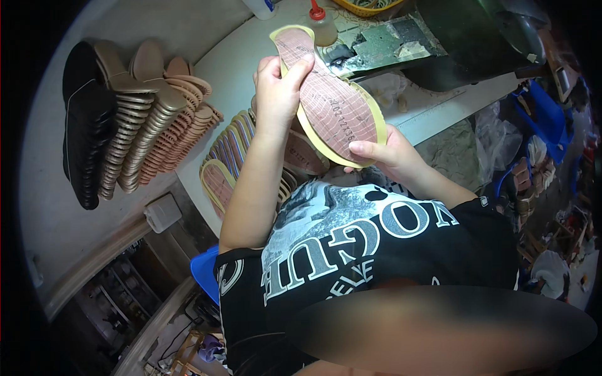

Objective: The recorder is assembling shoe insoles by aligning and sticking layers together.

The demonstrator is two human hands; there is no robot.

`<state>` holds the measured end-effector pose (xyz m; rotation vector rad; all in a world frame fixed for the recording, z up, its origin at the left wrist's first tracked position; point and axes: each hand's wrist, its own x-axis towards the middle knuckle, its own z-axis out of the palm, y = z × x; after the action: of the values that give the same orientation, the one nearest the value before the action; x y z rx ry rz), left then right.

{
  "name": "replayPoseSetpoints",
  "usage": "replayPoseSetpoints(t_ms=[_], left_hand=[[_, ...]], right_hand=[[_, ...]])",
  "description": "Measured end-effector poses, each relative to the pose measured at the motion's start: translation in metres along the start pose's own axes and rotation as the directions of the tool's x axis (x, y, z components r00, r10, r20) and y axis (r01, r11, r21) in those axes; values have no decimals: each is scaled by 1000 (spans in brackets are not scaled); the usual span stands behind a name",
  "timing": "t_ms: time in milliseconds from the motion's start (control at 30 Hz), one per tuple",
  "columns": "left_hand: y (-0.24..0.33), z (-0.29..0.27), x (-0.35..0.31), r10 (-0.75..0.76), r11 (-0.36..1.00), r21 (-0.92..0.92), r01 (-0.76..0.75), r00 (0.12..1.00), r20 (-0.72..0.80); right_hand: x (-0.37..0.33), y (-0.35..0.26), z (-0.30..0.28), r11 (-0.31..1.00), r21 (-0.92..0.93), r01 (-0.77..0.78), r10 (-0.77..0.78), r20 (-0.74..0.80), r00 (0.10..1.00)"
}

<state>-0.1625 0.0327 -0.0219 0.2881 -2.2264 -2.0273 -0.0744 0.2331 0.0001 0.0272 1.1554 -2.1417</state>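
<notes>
An insole with a pinkish, line-patterned face, handwritten marks and a yellow rim is held up in front of my chest, tilted. My left hand grips its narrow heel end, thumb lying on the patterned face. At the wide toe end my right hand pinches the edge, thumb on top and fingers underneath. Below my left forearm, a row of stacked insoles stands on the white table, with one patterned insole facing out at its near end. Another patterned piece lies partly hidden behind the held insole.
Black, gold and pink insoles are bundled in rows at the left. A bottle with a red cap, a green machine bed and a yellow basket occupy the table's far side. Blue containers and scraps lie at the right.
</notes>
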Motion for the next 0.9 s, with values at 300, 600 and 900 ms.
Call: replayPoseSetpoints(t_ms=[300,600,900], left_hand=[[10,3,10,-15,998,68,12,999,38],[19,-6,27,-250,967,81,243,964,92],[29,-31,66,427,626,505,-595,803,416]], right_hand=[[4,-12,-2,990,-10,-139,140,70,988],[17,-16,16,990,132,-50,59,-68,996],[39,-21,24,991,133,15,-4,-82,997]])
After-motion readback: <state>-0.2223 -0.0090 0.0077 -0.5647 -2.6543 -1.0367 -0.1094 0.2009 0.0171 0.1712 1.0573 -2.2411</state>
